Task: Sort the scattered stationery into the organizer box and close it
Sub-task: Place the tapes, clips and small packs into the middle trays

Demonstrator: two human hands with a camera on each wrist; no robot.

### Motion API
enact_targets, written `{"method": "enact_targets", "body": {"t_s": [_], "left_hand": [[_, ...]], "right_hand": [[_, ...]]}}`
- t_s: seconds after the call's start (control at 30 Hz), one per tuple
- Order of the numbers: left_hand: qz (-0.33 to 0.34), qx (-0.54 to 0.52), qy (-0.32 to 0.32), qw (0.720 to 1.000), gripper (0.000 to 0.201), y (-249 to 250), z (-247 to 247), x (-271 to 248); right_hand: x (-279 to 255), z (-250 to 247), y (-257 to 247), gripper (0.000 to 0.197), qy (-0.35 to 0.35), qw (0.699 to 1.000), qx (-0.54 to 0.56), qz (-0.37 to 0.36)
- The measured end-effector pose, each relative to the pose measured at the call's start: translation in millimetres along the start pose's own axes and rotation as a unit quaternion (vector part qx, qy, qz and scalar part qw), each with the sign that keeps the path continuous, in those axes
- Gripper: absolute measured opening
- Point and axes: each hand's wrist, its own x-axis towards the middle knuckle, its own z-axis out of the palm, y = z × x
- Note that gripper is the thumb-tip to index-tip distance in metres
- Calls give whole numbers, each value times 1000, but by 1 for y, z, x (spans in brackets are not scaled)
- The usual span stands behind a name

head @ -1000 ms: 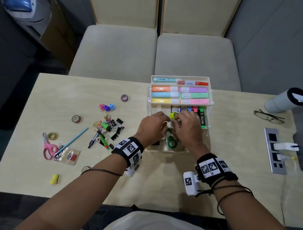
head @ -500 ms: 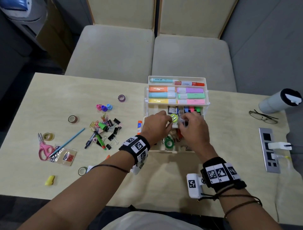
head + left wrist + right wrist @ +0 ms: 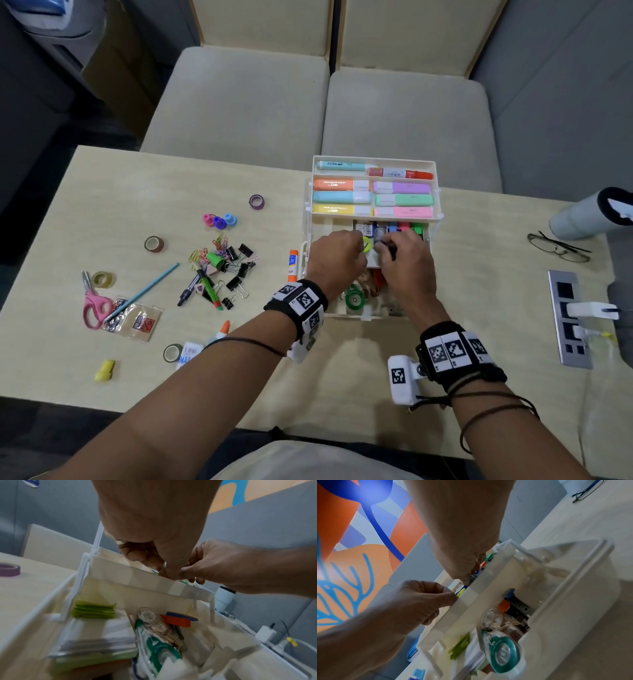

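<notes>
The white tiered organizer box [image 3: 374, 158] stands open at the table's middle, with highlighters in its top tray. Both hands hover over the middle tray [image 3: 137, 577], fingers curled and nearly touching. My left hand [image 3: 359, 245] pinches at a yellow-green round piece [image 3: 367, 244] just inside the tray wall [image 3: 471, 601]. My right hand [image 3: 385, 246] pinches a small dark item [image 3: 471, 579] that its fingers mostly hide. A green tape dispenser [image 3: 161, 654] and green sticky notes [image 3: 93, 610] lie in the bottom level. Binder clips and paper clips [image 3: 236, 263] lie scattered to the left.
Left of the box lie pink scissors [image 3: 92, 305], a blue pencil [image 3: 144, 296], tape rolls [image 3: 154, 244], a glue stick [image 3: 292, 262], coloured pins [image 3: 219, 221] and a yellow piece [image 3: 105, 370]. Glasses [image 3: 555, 245], a white bottle [image 3: 589, 212] and a power strip [image 3: 568, 318] sit on the right.
Both hands stay over the middle tray and keep working close together. The right hand's fingers have drawn nearer the left hand's, beside the yellow-green piece.
</notes>
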Motion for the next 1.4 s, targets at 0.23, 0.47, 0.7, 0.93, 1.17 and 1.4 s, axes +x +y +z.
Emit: {"method": "enact_targets", "body": {"t_s": [0.23, 0.47, 0.7, 0.93, 1.17, 1.4], "left_hand": [[-2, -74, -7, 997, 12, -9, -12, -11], [-2, -98, 20, 995, 10, -82, -53, -79], [-112, -91, 24, 989, 9, -199, -83, -178], [-218, -108, 46, 969, 10, -300, -104, -275], [-233, -126, 51, 963, 10, -346, -115, -306], [-163, -157, 37, 973, 12, -355, -110, -273]], "right_hand": [[-15, 1, -4, 7, 30, 999, -9, -30], [-47, 27, -67, 5, 12, 981, 29, -189], [-80, 100, -151, 13, -134, 967, 40, -213], [-73, 174, -231, 25, -269, 941, -88, -187], [-49, 217, -259, 51, -293, 915, -199, -193], [-53, 226, -258, 52, -270, 917, -214, -202]]}}
